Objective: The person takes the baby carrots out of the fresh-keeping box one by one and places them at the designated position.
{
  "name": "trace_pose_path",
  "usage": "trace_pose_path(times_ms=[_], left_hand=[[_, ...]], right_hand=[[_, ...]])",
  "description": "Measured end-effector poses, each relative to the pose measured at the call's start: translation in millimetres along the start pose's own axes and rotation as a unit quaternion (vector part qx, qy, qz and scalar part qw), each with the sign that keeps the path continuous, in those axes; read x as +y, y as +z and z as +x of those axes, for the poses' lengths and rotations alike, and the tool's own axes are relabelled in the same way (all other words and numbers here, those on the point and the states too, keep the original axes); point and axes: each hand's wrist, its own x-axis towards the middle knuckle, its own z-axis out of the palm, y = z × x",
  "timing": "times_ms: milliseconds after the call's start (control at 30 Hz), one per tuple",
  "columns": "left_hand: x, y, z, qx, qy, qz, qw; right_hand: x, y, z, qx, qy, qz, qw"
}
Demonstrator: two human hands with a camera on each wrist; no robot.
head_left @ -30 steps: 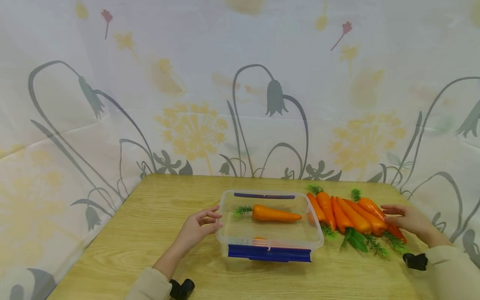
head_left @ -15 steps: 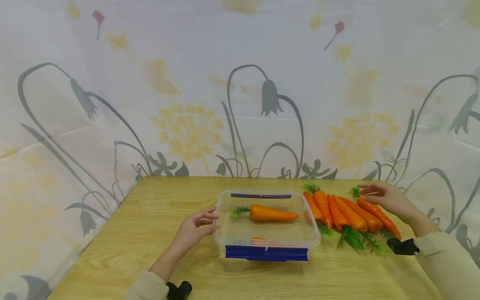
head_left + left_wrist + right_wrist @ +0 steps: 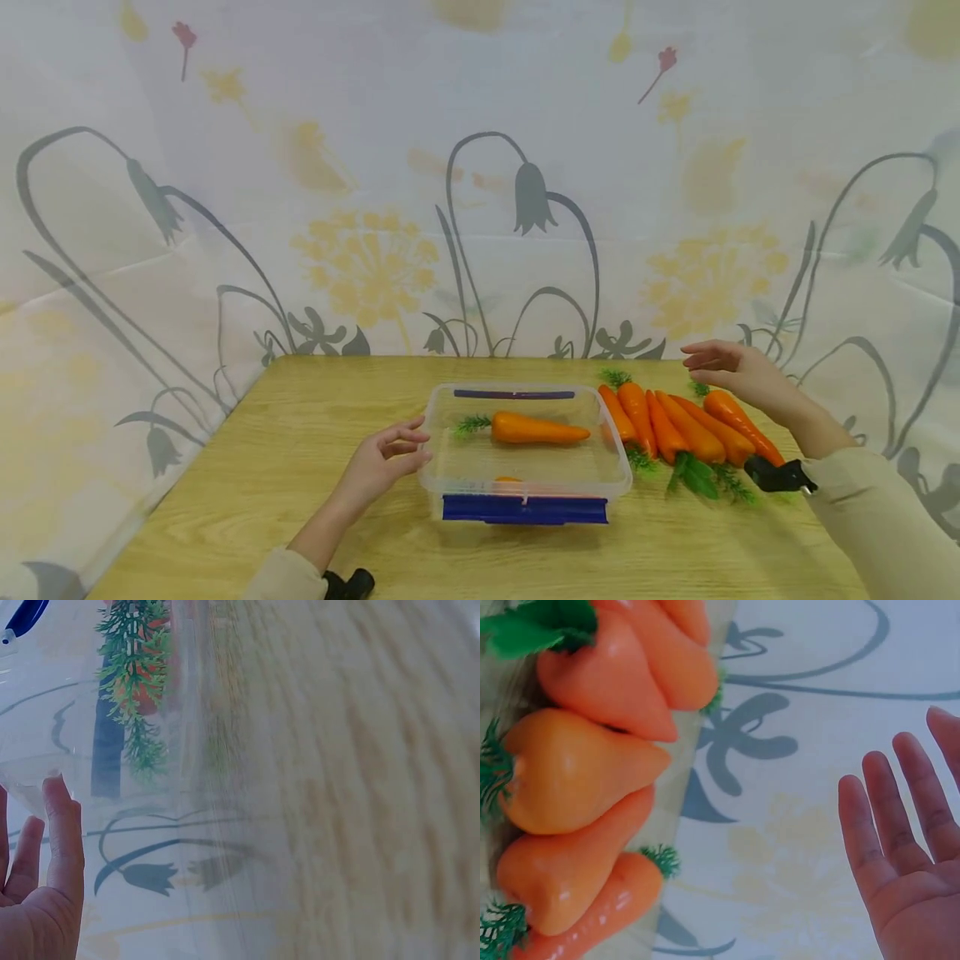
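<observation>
A clear plastic container point(image 3: 622, 475) with blue latches stands mid-table. An orange carrot point(image 3: 532, 428) with green fronds shows in it, and a bit of orange appears lower near its front wall. Beside its left rim is my left hand point(image 3: 378, 462), fingers loosely bent; the left wrist view has this hand point(image 3: 52, 877) against the clear plastic, but contact is unclear. My right hand point(image 3: 738, 375) hovers above the far end of a row of carrots point(image 3: 697, 437) right of the container. In the right wrist view that hand point(image 3: 907, 855) has extended fingers and holds nothing.
The wooden table point(image 3: 300, 433) reaches back to a hanging cloth point(image 3: 360, 125) printed with flowers. A black wrist device point(image 3: 780, 476) sits at the right cuff, close over the nearer carrot ends. Another black device point(image 3: 349, 584) is at the left cuff.
My right hand has risen from the right end of the carrot row and moved left and away toward the back. The left hand stays by the container. The whole view shifts slightly.
</observation>
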Motion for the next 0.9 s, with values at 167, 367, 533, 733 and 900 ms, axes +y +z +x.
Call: trace_pose_path(times_ms=[167, 367, 533, 733, 900], left_hand=[[-0.9, -1.2, -1.5, 0.002, -0.005, 0.0, 1.0], [-0.1, -0.9, -2.1, 0.002, -0.003, 0.006, 1.0], [1.1, -0.8, -1.5, 0.002, 0.0, 0.008, 1.0], [3.4, -0.9, -0.7, -0.001, -0.002, 0.01, 0.9999], [4.2, -0.4, -0.1, 0.001, -0.005, 0.011, 0.9999]], right_hand=[[-13, 6, 5.3, -0.01, -0.007, 0.015, 0.9998], [-30, 13, 13.3, -0.029, -0.006, 0.034, 0.999], [-46, 20, 21.0, -0.043, -0.018, 0.055, 0.9974], [-58, 30, 32.6, -0.042, -0.055, 0.048, 0.9964], [-70, 40, 40.6, -0.054, -0.069, 0.068, 0.9938]])
